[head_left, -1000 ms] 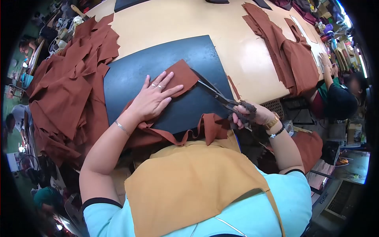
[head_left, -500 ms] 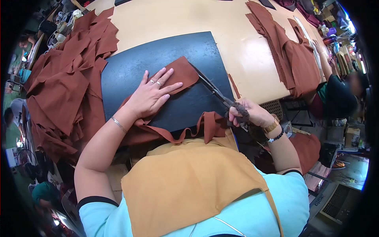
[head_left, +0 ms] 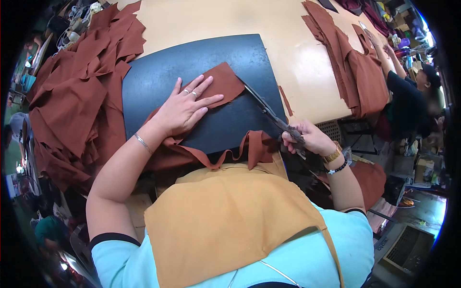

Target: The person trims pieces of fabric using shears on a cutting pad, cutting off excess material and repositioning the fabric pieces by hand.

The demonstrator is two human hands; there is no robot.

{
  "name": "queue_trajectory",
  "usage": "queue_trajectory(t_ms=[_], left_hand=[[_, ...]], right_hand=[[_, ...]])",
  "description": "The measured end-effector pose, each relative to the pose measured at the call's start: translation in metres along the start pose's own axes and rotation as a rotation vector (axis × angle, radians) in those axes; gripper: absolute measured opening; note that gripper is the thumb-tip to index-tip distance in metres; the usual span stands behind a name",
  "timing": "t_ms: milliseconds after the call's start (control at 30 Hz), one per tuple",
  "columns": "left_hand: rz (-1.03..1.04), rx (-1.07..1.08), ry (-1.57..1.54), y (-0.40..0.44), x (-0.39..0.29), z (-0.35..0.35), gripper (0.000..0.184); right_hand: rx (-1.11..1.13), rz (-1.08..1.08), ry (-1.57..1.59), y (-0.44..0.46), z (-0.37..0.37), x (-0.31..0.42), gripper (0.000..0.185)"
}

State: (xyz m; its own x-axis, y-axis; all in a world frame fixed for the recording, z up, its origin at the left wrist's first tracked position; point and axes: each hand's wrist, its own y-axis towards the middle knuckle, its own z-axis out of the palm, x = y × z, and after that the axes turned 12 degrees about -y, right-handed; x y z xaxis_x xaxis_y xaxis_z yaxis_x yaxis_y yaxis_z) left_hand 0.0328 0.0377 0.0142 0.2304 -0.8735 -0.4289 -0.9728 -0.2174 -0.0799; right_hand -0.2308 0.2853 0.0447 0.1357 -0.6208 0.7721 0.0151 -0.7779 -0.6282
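Note:
My left hand point(head_left: 188, 108) lies flat with fingers spread on a rust-brown cloth piece point(head_left: 224, 82), pressing it against the black board point(head_left: 192, 55). My right hand point(head_left: 307, 138) grips the wrapped handles of long scissors point(head_left: 270, 111). Their blades point up and left, looking nearly closed, with the tips at the right edge of the cloth piece. A narrow curling brown strip point(head_left: 204, 157) hangs along the board's near edge, ending in a folded bit of cloth point(head_left: 259, 148) near my apron point(head_left: 230, 216).
A large heap of brown cloth point(head_left: 77, 91) covers the table's left side. More brown cloth point(head_left: 357, 72) lies at the right of the pale table point(head_left: 192, 17). A thin scrap point(head_left: 285, 100) sits beside the board. Another person point(head_left: 413, 101) reaches over the table at the right.
The scissor blades have closed from their wider opening at the cloth's right edge. My left hand still rests on the cloth. The person at the right has reached farther up the table.

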Motion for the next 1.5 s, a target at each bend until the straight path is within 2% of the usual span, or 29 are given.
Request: queue_trajectory(t_ms=[233,833,1233,1500], left_hand=[[0.012,-0.014,-0.030,-0.001,0.001,0.000,0.047],[0.046,-0.010,-0.014,-0.001,0.006,0.004,0.047],[0.044,-0.021,-0.022,-0.001,0.005,0.004,0.046],[0.039,-0.009,-0.024,-0.001,0.005,0.003,0.046]], right_hand=[[-0.004,0.030,-0.056,0.003,0.000,0.016,0.032],[0.001,-0.039,0.052,0.025,0.000,0.016,0.036],[-0.054,-0.017,-0.013,0.029,-0.003,0.022,0.032],[-0.016,-0.025,-0.030,0.045,-0.007,0.029,0.036]])
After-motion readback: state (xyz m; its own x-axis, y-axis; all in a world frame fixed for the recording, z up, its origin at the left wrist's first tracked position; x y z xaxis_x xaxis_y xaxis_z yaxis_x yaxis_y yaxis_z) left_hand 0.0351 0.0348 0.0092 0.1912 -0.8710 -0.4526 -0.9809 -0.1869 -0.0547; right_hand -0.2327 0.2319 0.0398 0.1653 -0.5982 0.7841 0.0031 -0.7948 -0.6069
